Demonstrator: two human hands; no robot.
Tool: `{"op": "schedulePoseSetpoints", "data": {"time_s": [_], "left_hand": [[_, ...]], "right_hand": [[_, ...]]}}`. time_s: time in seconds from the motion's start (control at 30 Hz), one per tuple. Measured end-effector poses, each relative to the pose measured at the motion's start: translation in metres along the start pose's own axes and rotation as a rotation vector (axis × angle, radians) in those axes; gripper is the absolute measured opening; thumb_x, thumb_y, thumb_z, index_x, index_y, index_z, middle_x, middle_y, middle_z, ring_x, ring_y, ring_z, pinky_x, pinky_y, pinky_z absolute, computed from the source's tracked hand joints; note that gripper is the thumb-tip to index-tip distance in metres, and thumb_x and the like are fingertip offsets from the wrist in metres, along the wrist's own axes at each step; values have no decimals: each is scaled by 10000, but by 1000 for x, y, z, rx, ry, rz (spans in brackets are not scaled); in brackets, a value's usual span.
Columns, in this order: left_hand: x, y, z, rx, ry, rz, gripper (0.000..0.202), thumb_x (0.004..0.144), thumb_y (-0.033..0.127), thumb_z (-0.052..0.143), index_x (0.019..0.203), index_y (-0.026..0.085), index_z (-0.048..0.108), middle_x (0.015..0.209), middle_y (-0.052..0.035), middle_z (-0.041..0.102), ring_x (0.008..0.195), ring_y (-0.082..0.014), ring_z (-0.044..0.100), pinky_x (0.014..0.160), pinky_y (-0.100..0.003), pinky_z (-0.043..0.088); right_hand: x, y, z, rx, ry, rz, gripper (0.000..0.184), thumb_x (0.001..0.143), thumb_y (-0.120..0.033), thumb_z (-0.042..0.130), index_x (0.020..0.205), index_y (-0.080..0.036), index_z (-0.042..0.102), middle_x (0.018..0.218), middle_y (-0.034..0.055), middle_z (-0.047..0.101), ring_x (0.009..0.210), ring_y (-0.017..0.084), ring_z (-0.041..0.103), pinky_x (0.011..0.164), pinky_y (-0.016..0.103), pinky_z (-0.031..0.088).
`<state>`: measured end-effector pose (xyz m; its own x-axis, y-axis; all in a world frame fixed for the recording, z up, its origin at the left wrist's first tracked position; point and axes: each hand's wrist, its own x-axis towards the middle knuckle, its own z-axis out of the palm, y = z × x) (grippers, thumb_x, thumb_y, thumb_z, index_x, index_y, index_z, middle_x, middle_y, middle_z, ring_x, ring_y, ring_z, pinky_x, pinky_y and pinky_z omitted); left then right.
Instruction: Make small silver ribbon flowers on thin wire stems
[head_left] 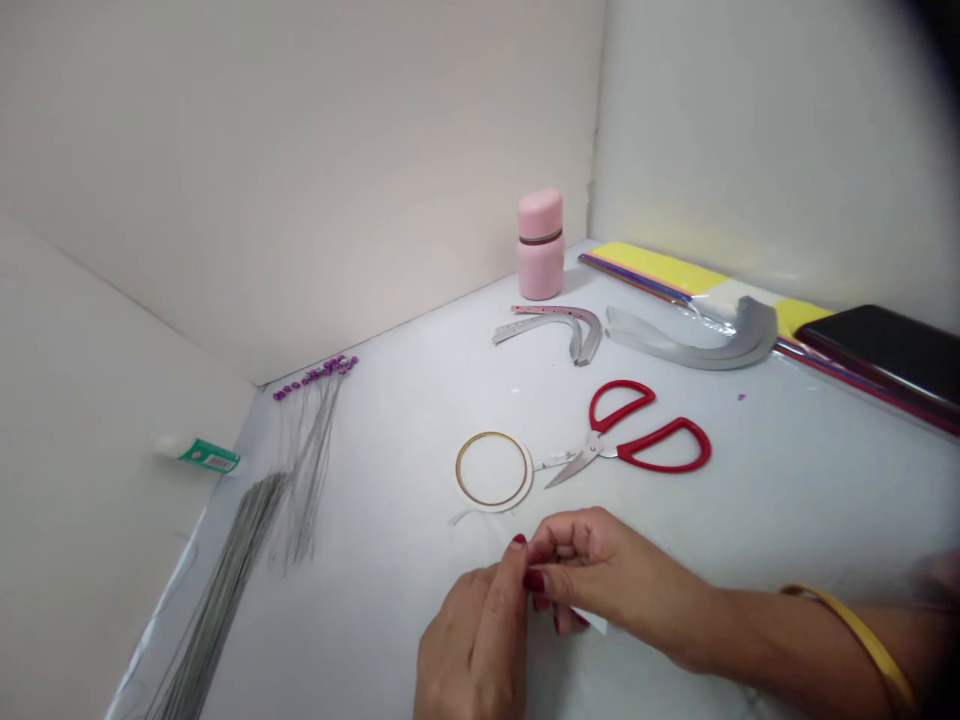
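My left hand point(476, 640) and my right hand point(622, 580) meet at the fingertips low in the head view, both closed in a pinch. What lies between the fingers is hidden or too small to name. A small white piece point(592, 621) pokes out below the right fingers; I cannot tell whether it is held. Just beyond the hands lies a roll of thin white tape point(529, 490). Red-handled scissors point(663, 445) rest beside it with their handles spread.
At left are a bundle of grey wires point(232, 570) and purple-tipped stems point(315, 375). A pink flask point(541, 250) stands at the back. Curved strips point(589, 325), a clear-wrapped grey bundle point(675, 350), coloured sheets point(652, 268) and a dark phone-like object point(885, 345) lie at right.
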<state>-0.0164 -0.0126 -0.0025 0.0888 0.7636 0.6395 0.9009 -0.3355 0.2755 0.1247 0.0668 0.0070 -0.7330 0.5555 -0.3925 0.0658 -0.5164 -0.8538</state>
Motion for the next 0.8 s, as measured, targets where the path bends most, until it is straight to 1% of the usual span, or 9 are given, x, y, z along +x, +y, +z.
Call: {"op": "schedulePoseSetpoints", "data": {"time_s": [0.03,0.1,0.2,0.33,0.43,0.5,0.6,0.67,0.8], "left_hand": [[0,1,0,-3,-3,10,281,872,131,452,1144,116,519,672,-45,662,599,-120,617,605,-185,478],[0,1,1,-16,-5,-10,288,863,114,462,1146,125,517,685,-42,665,606,-117,617,612,-183,480],[-3,0,1,-89,-21,-127,298,843,132,493,1136,166,528,735,-33,669,633,-117,619,616,-182,491],[-3,-5,0,-371,-88,-336,376,792,119,541,1154,220,510,806,-9,628,701,-113,607,664,-200,515],[1,-7,-1,-521,-99,-420,422,761,93,561,1152,246,521,834,-5,603,731,-116,589,689,-218,520],[3,-7,-2,-539,-104,-418,392,749,83,572,1102,254,572,842,-9,607,737,-118,593,679,-208,509],[5,-6,-3,-506,-109,-369,304,740,73,589,984,245,642,822,-14,621,714,-115,606,638,-182,484],[5,-6,-4,-481,-100,-347,256,735,76,600,934,229,649,807,-18,632,710,-118,612,641,-181,475],[6,-4,-7,-442,-95,-344,160,727,96,623,839,211,621,744,-7,639,673,-118,604,635,-187,464]], "right_hand": [[0,0,0,13,-1,-1,175,712,-270,656,750,-116,583,643,-14,574,527,75,513,508,194,364],[0,-1,1,34,-10,-21,172,714,-273,655,740,-116,590,661,-8,583,534,74,512,527,197,383],[0,-1,1,41,-32,-56,169,747,-286,624,757,-118,605,683,3,600,551,76,517,548,199,386],[-1,-2,1,91,-46,-52,200,749,-317,628,751,-119,603,655,-1,593,555,81,512,555,203,377],[-2,-5,-1,113,-58,-35,222,733,-325,645,756,-109,600,654,5,596,540,77,503,543,203,366],[-1,-6,-2,114,-67,-11,232,717,-328,659,753,-109,591,625,0,592,514,74,500,507,193,338],[-1,-6,-5,93,-91,19,240,708,-335,664,737,-115,574,598,-5,586,482,69,494,461,183,287],[-2,-6,-6,74,-107,27,241,718,-340,652,725,-114,568,597,-6,580,476,64,488,454,182,273],[-2,-7,-5,38,-121,46,266,722,-371,637,703,-117,562,572,-16,564,456,62,479,442,183,276]]}}
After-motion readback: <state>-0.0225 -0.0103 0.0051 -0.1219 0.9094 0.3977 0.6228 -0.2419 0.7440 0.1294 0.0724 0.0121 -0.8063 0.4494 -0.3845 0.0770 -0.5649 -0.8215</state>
